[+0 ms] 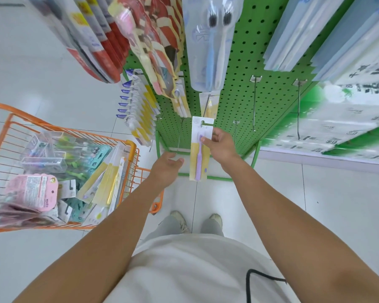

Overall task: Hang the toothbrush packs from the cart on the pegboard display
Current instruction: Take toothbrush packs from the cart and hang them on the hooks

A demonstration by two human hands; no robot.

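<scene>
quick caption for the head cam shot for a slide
Right hand slips a purple toothbrush pack onto a green pegboard hook; left hand hangs open beside the orange cart.

Pegboard point(238, 68): perforated sheet, green painted finish, smooth, slight sheen. Hooks point(254, 101): bare metal wire, bright and glossy. Cart point(7, 125): wire mesh with orange coating, smooth. Toothbrush pack point(200, 149): clear glossy plastic over matt white and yellow card; purple brush inside, smooth plastic. Packs in cart point(59, 171): transparent plastic, reflective. Floor point(42, 62): pale tiles, polished. Shirt point(195, 270): light cloth, matt
</scene>
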